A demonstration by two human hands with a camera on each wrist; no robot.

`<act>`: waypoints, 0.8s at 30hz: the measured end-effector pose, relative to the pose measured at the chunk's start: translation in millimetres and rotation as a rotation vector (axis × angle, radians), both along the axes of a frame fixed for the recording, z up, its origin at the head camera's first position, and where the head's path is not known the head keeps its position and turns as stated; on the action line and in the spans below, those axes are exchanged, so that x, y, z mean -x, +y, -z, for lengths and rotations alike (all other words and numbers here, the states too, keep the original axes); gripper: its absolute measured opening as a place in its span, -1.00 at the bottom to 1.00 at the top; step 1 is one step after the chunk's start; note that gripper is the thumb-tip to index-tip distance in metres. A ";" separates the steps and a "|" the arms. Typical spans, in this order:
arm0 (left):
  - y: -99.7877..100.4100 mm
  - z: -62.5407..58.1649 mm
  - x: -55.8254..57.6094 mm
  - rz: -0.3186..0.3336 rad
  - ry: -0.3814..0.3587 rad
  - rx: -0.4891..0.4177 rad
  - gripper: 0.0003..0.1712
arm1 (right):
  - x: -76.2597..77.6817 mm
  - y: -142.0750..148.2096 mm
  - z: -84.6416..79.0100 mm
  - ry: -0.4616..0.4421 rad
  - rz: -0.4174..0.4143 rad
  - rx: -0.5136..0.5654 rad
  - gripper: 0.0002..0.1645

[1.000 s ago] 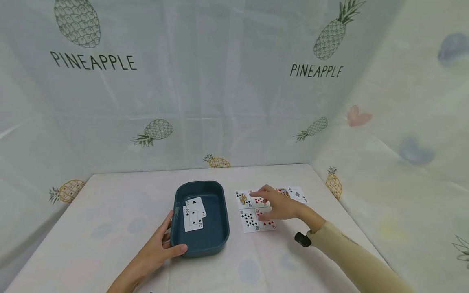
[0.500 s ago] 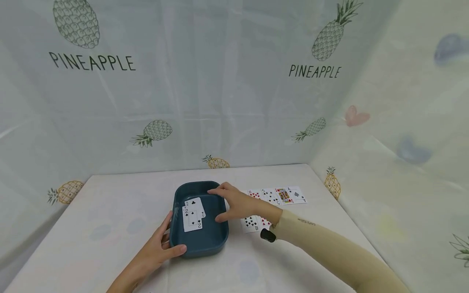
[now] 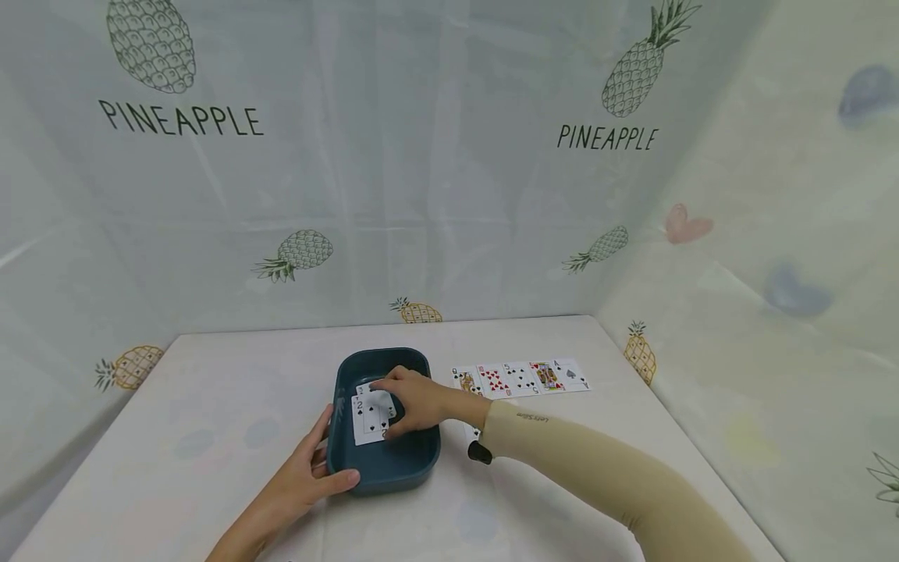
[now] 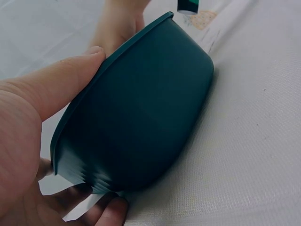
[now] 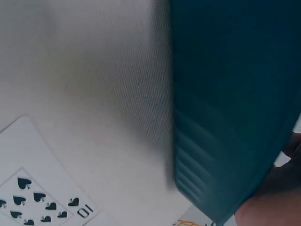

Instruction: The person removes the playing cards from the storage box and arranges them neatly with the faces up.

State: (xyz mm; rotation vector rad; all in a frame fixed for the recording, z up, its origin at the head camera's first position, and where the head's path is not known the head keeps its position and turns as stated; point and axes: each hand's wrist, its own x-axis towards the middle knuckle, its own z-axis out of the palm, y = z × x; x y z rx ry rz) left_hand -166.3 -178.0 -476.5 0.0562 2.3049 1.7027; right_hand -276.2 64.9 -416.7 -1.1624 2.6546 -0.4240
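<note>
A dark teal rectangular tub [image 3: 389,468] stands on the white-covered table. My left hand [image 3: 305,476] grips its near left corner; in the left wrist view the thumb [image 4: 70,77] lies at the rim and the fingers curl around the outside wall. My right hand [image 3: 419,402] reaches over the right rim into the tub. Its thumb and index finger are spread at the two overlapping playing cards inside, with the two of spades [image 3: 368,417] on top. Whether they touch the cards is hard to tell. In the right wrist view, the tub wall [image 5: 235,94] hides most of this hand.
Right of the tub, several face-up cards lie in a row, among them a king [image 3: 546,377] and the ace of spades [image 3: 571,375]. Nearer, the ten of spades [image 5: 42,202] is mostly covered by the right arm in the head view. A pineapple-print curtain [image 3: 449,195] hangs behind.
My right hand has moved left from above the cards on the table, across the tub's right rim, to the cards inside. My left hand keeps its grip on the tub.
</note>
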 end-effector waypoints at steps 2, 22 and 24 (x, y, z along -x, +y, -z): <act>-0.7 0.4 -0.1 0.000 -0.004 -0.004 0.38 | 0.4 -3.5 2.7 0.031 0.001 -0.037 0.06; -0.7 1.4 0.2 0.011 0.008 -0.033 0.35 | 4.9 -24.9 11.9 0.096 0.071 -0.263 0.04; -1.3 1.4 0.1 0.013 0.010 -0.035 0.35 | 6.1 -26.5 12.5 0.097 0.068 -0.274 0.04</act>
